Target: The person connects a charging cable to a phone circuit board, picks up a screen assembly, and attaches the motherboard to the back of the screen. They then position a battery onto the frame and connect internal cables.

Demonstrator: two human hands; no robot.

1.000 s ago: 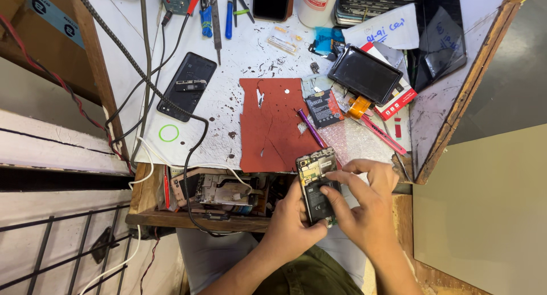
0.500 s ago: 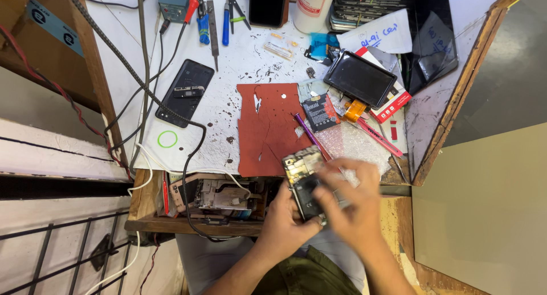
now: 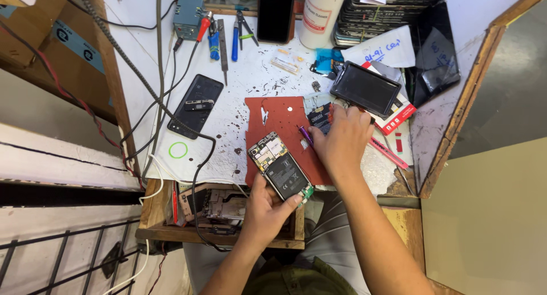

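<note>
My left hand (image 3: 268,206) holds an opened phone (image 3: 280,167) with its back cover off, so the circuit board and black battery show. It sits over the lower edge of a red work mat (image 3: 279,115). My right hand (image 3: 341,140) rests on the mat's right side, fingers curled around a purple tool (image 3: 306,135) beside a small dark part (image 3: 320,117). A black phone back cover (image 3: 196,105) lies to the left on the white bench top.
A black screen panel (image 3: 366,88) on a red box lies at the right. Screwdrivers, pliers (image 3: 244,24), a white bottle (image 3: 322,9) and stacked phones (image 3: 393,7) line the back. Cables cross the left side, near a green ring (image 3: 178,150). An open drawer (image 3: 219,206) holds parts.
My right hand has left the phone and reached up to the mat's right side, onto the purple tool. My left hand alone now holds the phone, raised toward the mat.
</note>
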